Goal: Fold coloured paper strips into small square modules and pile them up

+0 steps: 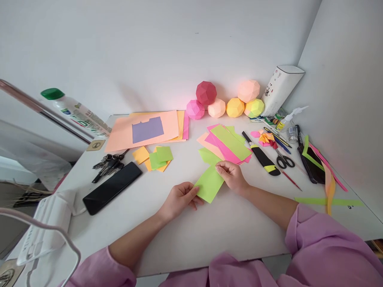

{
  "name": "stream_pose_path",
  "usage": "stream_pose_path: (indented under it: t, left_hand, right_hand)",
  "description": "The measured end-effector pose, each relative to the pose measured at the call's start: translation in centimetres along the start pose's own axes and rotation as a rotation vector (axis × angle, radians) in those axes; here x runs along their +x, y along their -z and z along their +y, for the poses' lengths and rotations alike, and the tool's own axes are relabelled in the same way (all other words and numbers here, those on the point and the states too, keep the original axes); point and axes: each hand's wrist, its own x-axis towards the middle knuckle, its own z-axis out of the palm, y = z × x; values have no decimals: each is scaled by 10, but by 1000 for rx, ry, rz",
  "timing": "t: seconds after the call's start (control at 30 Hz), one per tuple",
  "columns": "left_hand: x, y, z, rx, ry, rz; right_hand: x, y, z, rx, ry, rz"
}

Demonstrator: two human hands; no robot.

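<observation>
Between my two hands is a piece of lime-green paper (210, 185), held slanted over the white table. My left hand (180, 199) pinches its lower left edge between thumb and fingers. At the upper right corner, my right hand (232, 175) grips it with thumb and forefinger. Just beyond lies a fanned pile of green, pink and peach paper strips (230, 143). Small green paper squares (164, 154) overlap orange ones (140, 155) to the left of the pile.
Faceted paper balls (206, 93) stand along the wall. Large coloured sheets (119, 133) lie at back left. A phone (112, 188), keys (110, 164) and a power strip (48, 223) sit on the left. On the right are a cutter (263, 159), scissors (285, 161) and a glue bottle (284, 121).
</observation>
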Motion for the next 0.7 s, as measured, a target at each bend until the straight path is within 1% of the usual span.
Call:
stream_pose_path:
  t: [0.23, 0.47, 0.6, 0.7]
  left_hand:
    - [2, -1, -3, -19, -20, 77]
    - [1, -1, -2, -43, -42, 63]
    - [0, -2, -6, 3, -86, 98]
    - [-1, -1, -6, 27, -86, 129]
  right_hand:
    - [1, -1, 3, 24, -31, 12]
    - [3, 1, 9, 38, -48, 49]
    - [2, 0, 9, 23, -38, 42]
    - [1, 0, 8, 14, -40, 40]
